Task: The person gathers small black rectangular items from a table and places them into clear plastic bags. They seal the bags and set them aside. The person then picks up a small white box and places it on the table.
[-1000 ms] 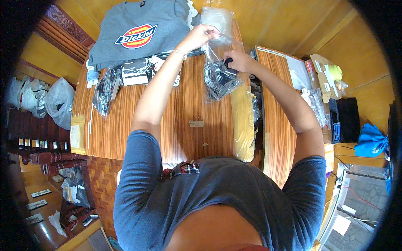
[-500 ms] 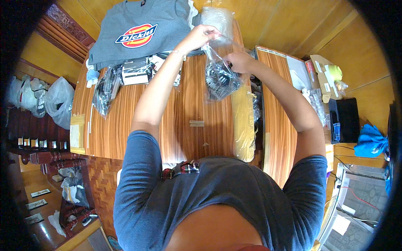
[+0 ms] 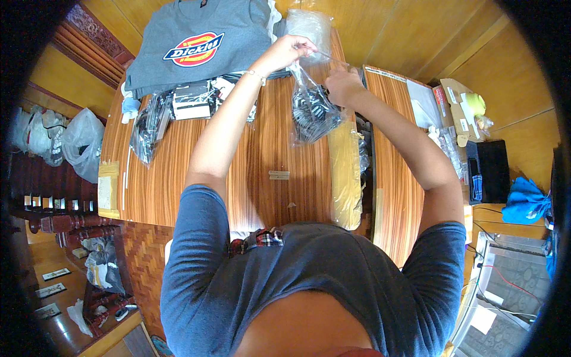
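My left hand (image 3: pixel 290 52) is closed in a pinch at the neck of a clear plastic bag (image 3: pixel 313 113), which lies on the striped wooden table and holds many small black-and-white pieces, perhaps tags. From those fingertips a thin dark line (image 3: pixel 331 58) runs across to my right hand. I cannot tell whether it is the bag's rim or a separate strip. My right hand (image 3: pixel 344 88) is closed just right of the bag, its thumb side up; what it grips is hidden. A roll of clear plastic (image 3: pixel 309 33) stands just behind the left hand.
A folded grey shirt (image 3: pixel 148 65) with an oval print lies at the far left. Near it are stacked black-and-white cards (image 3: pixel 191 102) and another filled clear bag (image 3: pixel 150 128). Yellow tape (image 3: pixel 346 178) covers the table's right edge. A second table (image 3: pixel 395 196) stands right, past a gap.
My right hand has moved slightly up and right, off the upper side of the bag, and has turned thumb side up. The left hand keeps its pinch in nearly the same place.
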Available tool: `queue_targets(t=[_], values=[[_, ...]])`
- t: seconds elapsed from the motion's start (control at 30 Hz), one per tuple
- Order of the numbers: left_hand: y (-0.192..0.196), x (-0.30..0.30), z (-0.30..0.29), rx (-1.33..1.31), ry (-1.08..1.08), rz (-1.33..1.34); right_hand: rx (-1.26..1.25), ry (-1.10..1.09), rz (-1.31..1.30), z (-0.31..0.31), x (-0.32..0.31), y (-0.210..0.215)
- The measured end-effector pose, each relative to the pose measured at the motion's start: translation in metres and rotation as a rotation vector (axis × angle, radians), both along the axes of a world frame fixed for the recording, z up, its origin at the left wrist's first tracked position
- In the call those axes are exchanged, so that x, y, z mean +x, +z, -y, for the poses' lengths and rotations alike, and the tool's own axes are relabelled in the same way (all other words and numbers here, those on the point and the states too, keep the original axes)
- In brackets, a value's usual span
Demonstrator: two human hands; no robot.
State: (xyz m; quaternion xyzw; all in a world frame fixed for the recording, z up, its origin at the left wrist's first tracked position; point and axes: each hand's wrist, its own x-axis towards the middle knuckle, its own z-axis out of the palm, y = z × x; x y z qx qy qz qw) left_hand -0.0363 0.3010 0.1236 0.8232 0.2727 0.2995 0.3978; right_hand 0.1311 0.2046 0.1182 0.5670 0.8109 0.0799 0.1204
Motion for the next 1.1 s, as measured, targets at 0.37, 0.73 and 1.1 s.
queue_targets(t=[0.37,0.73,1.1], values=[[-0.006,0.003,-0.001,-0.007,-0.019,0.01,-0.477,-0.179,-0.99,-0.039,0.035,-0.04],[-0.008,-0.003,-0.005,0.025,-0.047,0.036,-0.468,-0.143,-0.696,-0.023,0.022,0.0],[-0.007,-0.001,0.0,-0.013,-0.023,0.003,-0.705,-0.49,-1.619,-0.029,0.033,-0.044]])
